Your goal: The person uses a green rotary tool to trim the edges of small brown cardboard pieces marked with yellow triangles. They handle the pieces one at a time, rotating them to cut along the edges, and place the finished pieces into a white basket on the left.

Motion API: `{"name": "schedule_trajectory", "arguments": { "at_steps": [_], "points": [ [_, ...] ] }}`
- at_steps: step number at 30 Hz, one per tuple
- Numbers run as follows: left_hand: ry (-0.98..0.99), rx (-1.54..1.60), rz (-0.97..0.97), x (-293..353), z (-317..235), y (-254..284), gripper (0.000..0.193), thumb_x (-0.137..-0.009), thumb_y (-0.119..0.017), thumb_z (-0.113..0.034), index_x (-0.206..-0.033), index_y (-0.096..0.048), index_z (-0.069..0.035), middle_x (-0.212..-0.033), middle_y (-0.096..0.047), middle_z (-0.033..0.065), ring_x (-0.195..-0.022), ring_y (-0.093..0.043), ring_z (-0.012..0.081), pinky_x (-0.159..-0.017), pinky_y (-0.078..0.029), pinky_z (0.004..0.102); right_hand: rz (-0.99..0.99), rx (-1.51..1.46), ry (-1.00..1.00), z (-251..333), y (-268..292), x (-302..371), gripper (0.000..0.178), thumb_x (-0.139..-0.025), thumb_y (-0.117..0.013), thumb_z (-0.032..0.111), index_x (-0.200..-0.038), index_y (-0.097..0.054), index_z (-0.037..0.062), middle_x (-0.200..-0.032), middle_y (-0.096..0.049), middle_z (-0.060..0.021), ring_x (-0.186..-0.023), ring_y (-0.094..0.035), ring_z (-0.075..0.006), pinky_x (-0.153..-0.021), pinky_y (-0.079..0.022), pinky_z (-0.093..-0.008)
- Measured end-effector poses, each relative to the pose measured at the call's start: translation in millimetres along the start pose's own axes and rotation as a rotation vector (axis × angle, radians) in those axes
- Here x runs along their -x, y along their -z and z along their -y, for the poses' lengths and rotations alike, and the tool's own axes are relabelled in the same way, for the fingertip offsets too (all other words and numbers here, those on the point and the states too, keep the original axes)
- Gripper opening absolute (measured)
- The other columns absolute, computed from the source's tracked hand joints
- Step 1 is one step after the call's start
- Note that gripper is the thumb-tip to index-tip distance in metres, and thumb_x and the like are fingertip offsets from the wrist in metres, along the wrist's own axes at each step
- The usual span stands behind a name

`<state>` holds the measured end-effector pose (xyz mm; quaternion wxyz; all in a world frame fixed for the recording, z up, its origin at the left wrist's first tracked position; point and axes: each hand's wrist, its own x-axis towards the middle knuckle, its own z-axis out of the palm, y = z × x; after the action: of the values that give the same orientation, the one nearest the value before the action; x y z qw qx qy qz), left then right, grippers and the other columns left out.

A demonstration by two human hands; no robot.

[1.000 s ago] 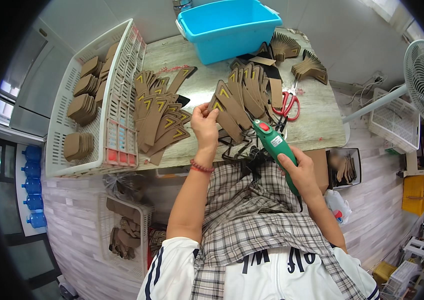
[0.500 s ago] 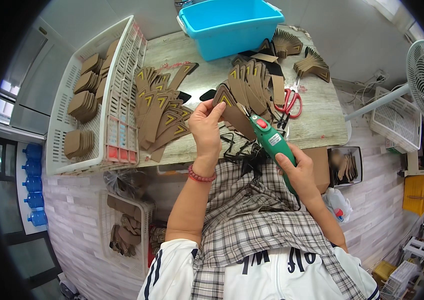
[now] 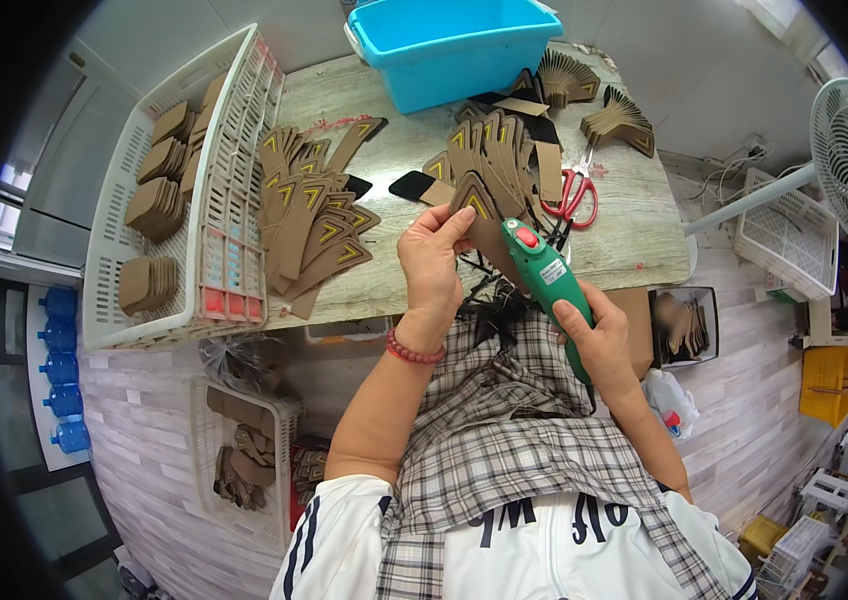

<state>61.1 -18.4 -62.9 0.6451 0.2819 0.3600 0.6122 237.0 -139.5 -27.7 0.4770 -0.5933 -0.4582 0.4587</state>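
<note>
While left hand (image 3: 434,262) pinches brown cardboard piece (image 3: 479,212) with yellow chevron, right hand (image 3: 599,338) clenched round green handheld tool (image 3: 547,281), red button on top. Tool tip touching piece's lower edge, both just above table's near edge. Fanned stack of like pieces (image 3: 494,155) behind. Red scissors (image 3: 572,196) right of stack. Blue tub (image 3: 454,45) at far table edge. White basket (image 3: 194,200) left, holding brown stacks.

The person wears a white short-sleeved shirt, a plaid apron (image 3: 514,430) and a red bead bracelet (image 3: 412,350).
</note>
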Motion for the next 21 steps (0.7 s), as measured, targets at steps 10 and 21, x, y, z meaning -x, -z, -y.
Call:
{"name": "schedule_trajectory", "arguments": {
  "at_steps": [10, 21],
  "points": [
    [0.109, -0.007, 0.032, 15.7, 6.3, -3.6, 0.009, -0.087, -0.067, -0.004, -0.094, -0.065, 0.001, -0.082, -0.068, 0.0053, -0.067, -0.062, 0.0109, -0.064, -0.051, 0.0251, -0.011, -0.023, 0.030, -0.8, 2.2, -2.8, 0.040, -0.090, -0.068, 0.024, -0.118, -0.060, -0.0023, -0.075, -0.060, -0.0004, -0.060, -0.052, -0.0050, -0.055, -0.044, -0.0208],
    [0.048, -0.164, 0.085, 24.7, 2.3, -0.3, 0.011, -0.088, -0.065, -0.004, -0.098, -0.065, 0.002, -0.088, -0.068, 0.0042, -0.074, -0.061, 0.0077, -0.069, -0.048, 0.0208, -0.002, -0.039, 0.041, 1.8, 5.6, -4.4, 0.039, -0.090, -0.068, 0.025, -0.118, -0.060, -0.0019, -0.075, -0.060, 0.0001, -0.062, -0.052, -0.0051, -0.056, -0.044, -0.0211]
  ]
}}
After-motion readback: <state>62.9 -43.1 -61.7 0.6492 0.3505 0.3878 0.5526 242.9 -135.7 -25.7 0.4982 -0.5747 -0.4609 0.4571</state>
